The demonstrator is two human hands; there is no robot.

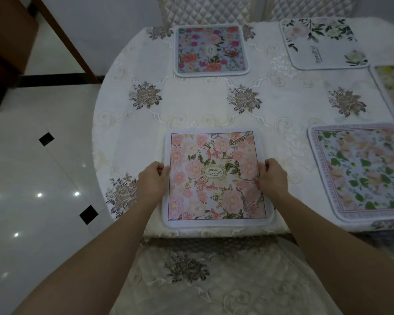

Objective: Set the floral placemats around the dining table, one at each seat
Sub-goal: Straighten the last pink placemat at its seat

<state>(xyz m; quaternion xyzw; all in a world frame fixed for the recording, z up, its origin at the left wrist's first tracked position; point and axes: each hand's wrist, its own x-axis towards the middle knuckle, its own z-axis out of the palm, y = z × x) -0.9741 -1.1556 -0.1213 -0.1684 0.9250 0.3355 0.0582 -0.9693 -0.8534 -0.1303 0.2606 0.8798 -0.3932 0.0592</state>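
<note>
Head, placemat [216, 178] between left hand [151, 181], right hand [272, 178]

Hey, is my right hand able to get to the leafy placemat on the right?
Probably yes: only bare tablecloth lies between the right hand and the leafy placemat, though that hand grips the pink placemat.

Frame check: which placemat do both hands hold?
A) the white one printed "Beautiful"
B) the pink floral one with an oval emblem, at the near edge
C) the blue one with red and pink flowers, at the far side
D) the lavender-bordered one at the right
B: the left hand and right hand each pinch a side edge of the pink placemat, which lies at the near seat.
</note>
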